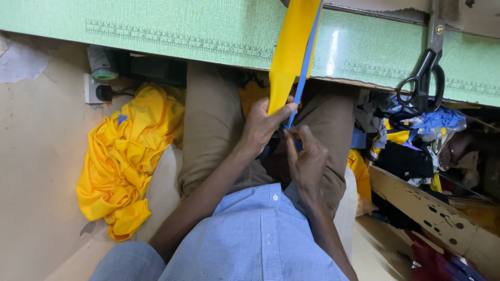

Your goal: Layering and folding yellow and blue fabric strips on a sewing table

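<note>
Head view: your left hand [263, 125] pinches the yellow strip [291, 52], which runs up over the desk [208, 36]; your right hand [307, 156], just below, pinches its blue edging [304, 78].

Two hands: left hand [263, 125] and right hand [307, 158]; one yellow fabric strip [289, 52]; one blue tape [304, 67]. One pair of scissors [423, 78]; one yellow garment heap [125, 156]; one wall socket [96, 89].

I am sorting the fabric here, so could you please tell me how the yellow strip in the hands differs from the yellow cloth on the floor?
The yellow strip hangs flat and narrow over the green table edge; the yellow cloth lies crumpled in a wide heap. The strip is pinched by the left hand, with the right hand at its lower end; the cloth is untouched. The strip has blue edging; the heap looks mostly plain. Both are bright yellow fabric.
</note>
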